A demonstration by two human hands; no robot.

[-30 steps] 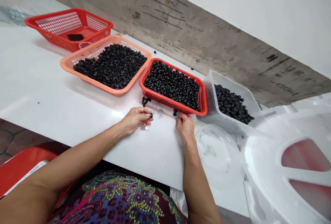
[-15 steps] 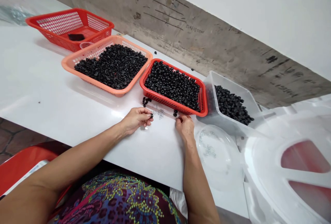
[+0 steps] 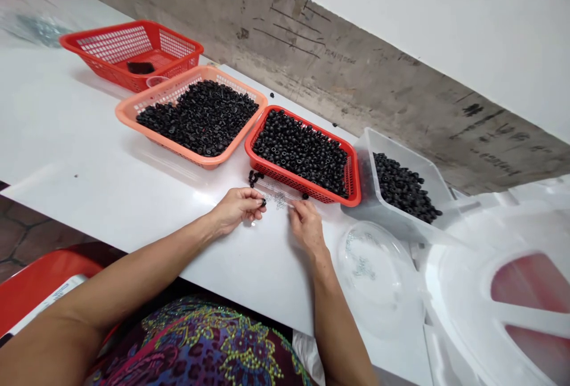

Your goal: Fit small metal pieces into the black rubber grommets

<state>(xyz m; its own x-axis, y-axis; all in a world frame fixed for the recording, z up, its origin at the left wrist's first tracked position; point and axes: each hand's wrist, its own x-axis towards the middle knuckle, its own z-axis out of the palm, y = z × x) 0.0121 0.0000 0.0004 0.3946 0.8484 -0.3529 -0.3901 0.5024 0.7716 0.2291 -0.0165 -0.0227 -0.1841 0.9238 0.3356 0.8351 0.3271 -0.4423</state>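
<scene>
My left hand (image 3: 236,211) is pinched around a small black rubber ring (image 3: 263,202) at its fingertips. A small heap of the same black rings (image 3: 255,178) lies just beyond it on the white table (image 3: 111,178). My right hand (image 3: 306,225) rests with its fingertips together beside a scatter of tiny silvery pieces (image 3: 279,199). Whatever its fingertips may hold is hidden. Between my hands, those pieces lie in front of a red plastic basket (image 3: 294,184) heaped with black rings. A single black ring (image 3: 305,196) sits by the basket's front edge.
A peach basket (image 3: 155,142) of black rings stands to the left, and a clear plastic box (image 3: 378,214) of rings to the right. Further back is a red mesh basket (image 3: 111,32). A clear plastic dish (image 3: 374,273) holds silvery bits, and white moulded plastic (image 3: 490,291) fills the right.
My right hand has slid left, away from the red basket's corner and toward the silvery pieces. My left hand stays pinched in nearly the same place.
</scene>
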